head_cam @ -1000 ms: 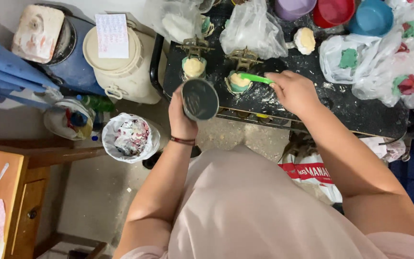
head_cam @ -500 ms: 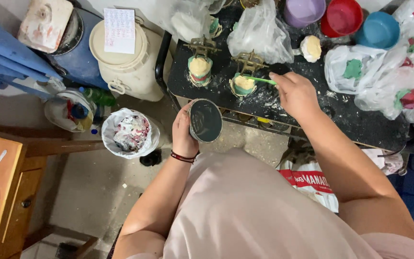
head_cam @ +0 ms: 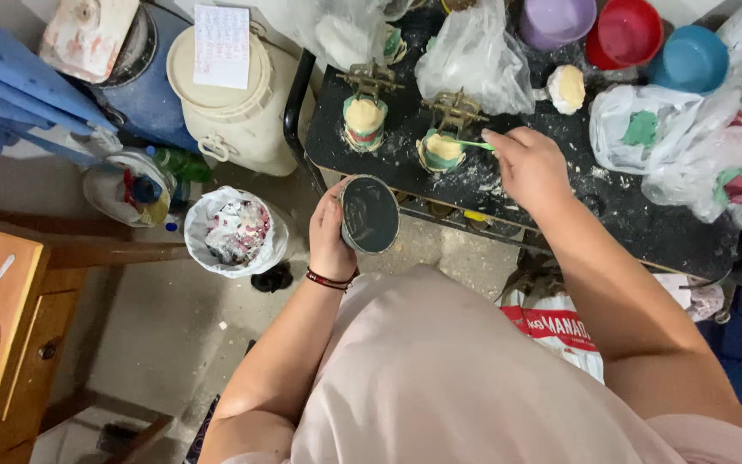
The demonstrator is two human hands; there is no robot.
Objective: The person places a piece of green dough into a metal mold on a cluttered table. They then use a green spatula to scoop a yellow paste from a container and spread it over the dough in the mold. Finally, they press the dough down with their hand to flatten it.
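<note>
A cramped workshop corner with a grey concrete floor, and a black desk [head_cam: 646, 223] dusted with white powder along its top edge. The right hand [head_cam: 530, 167] is closed in a pinch on a thin green spatula [head_cam: 472, 145], whose tip rests on the pale filling of a small round mould [head_cam: 440, 150] standing on the desk. The left hand [head_cam: 330, 234] grips a dark round tin [head_cam: 369, 215] by its side, holding it tilted just off the desk's near edge, below and to the left of that mould; what is inside the tin looks dark, though I cannot tell more. A second filled mould [head_cam: 364, 120] stands just left of the first one, each with what seems a metal clamp behind it. Clear plastic bags [head_cam: 474, 60] lie behind the first mould, and purple, red and blue bowls [head_cam: 624, 34] sit further right. Left of the desk stand a cream lidded drum [head_cam: 234, 112] and, on the floor, a bin lined with a white bag [head_cam: 235, 232]
</note>
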